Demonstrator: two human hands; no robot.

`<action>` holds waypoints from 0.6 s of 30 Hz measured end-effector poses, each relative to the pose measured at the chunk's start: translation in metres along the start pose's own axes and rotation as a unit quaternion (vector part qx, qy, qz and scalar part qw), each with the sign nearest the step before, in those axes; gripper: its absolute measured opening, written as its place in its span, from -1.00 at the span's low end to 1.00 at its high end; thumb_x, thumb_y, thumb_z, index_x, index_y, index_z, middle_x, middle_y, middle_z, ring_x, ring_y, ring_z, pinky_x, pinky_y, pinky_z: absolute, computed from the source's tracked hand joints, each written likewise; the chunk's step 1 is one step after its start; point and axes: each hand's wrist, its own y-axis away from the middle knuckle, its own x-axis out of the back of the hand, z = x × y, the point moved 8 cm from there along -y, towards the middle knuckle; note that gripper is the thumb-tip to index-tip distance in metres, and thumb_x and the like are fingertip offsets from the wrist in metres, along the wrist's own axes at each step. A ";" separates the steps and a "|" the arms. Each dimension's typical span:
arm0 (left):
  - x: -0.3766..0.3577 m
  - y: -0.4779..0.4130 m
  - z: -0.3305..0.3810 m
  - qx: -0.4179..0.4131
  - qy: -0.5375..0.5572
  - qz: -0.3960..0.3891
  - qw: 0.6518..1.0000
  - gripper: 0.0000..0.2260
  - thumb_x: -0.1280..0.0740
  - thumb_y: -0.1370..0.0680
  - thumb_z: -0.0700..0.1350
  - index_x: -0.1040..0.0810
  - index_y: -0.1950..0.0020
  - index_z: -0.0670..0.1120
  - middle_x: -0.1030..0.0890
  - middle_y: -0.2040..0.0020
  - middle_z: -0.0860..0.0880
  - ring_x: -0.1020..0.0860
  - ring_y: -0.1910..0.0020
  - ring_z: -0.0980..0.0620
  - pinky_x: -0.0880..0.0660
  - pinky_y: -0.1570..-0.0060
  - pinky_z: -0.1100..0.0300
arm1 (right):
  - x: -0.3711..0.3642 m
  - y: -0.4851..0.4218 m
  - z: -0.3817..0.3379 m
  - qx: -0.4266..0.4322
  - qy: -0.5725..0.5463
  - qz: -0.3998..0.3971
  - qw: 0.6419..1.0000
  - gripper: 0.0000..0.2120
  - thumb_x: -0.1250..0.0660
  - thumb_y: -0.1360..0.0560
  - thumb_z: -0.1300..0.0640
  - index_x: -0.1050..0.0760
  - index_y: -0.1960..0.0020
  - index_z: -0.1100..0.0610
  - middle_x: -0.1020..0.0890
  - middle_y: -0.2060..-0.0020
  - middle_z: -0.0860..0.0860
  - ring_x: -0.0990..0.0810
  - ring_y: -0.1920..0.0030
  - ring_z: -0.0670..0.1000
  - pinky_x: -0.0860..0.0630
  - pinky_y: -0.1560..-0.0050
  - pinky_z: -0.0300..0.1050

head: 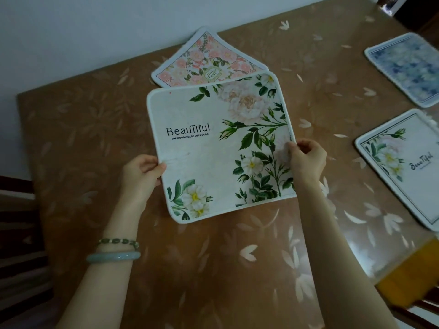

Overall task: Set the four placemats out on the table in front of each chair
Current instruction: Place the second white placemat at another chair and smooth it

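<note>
A white placemat [209,153] with green leaves, pale flowers and the word "Beautiful" is in the middle of the brown table [83,138]. My left hand [142,176] grips its left edge and my right hand [307,157] pinches its right edge. Its far side overlaps a pink floral placemat [209,60] that leans against the wall. A blue patterned placemat [406,70] lies at the far right. Nearer on the right lies a white floral placemat [401,167] with a dark border.
A white wall [95,27] runs along the table's far side. A dark wooden chair [16,245] stands at the left edge. An orange-yellow object [408,274] sits at the table's near right corner. Another dark chair [413,10] shows at the top right.
</note>
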 end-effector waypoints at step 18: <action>0.064 0.190 -0.015 -0.026 0.021 -0.080 0.996 -0.87 -0.40 -0.47 -0.34 -0.52 0.17 -0.14 -0.59 0.22 -0.09 -0.59 0.23 0.05 -0.54 0.42 0.38 | 0.152 0.154 0.016 0.056 -0.016 0.051 0.997 -0.95 -0.38 -0.48 0.13 -0.56 0.07 0.07 -0.55 0.28 -0.09 -0.49 0.29 -0.15 -0.37 0.34 -0.33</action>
